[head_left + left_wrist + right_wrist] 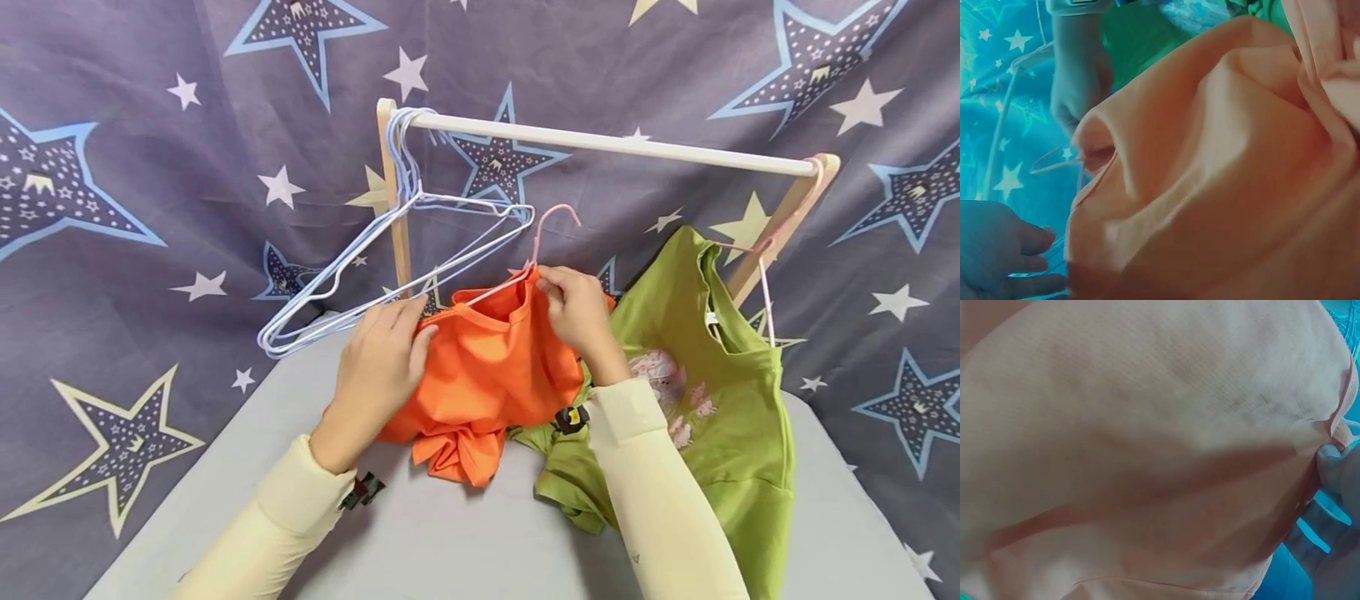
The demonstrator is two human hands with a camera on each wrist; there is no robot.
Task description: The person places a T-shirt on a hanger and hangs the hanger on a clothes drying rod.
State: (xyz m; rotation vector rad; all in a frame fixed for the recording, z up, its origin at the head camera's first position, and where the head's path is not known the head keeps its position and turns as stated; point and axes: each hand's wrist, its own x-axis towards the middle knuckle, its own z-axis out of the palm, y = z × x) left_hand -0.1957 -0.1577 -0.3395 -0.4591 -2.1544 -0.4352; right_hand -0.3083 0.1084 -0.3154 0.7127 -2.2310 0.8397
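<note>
An orange shirt (480, 358) is held up over the table, a pink hanger (537, 237) inside its neck opening with the hook sticking up. My right hand (581, 312) pinches the shirt's collar beside the hook; in the right wrist view its thumb (1330, 464) presses on the fabric edge. At the other shoulder, my left hand (382, 367) lies along the shirt's edge. The left wrist view shows the fingers (1029, 284) of that hand straight and spread, their tips at the fabric. The hanger's lower part is hidden inside the shirt.
Several blue and white hangers (337, 258) hang at the left end of a rack's white rail (600, 143). On the right, a green shirt (742, 400) hangs on another pink hanger, its lower part spread over the grey table (450, 542). A star-patterned cloth (225, 167) stands behind.
</note>
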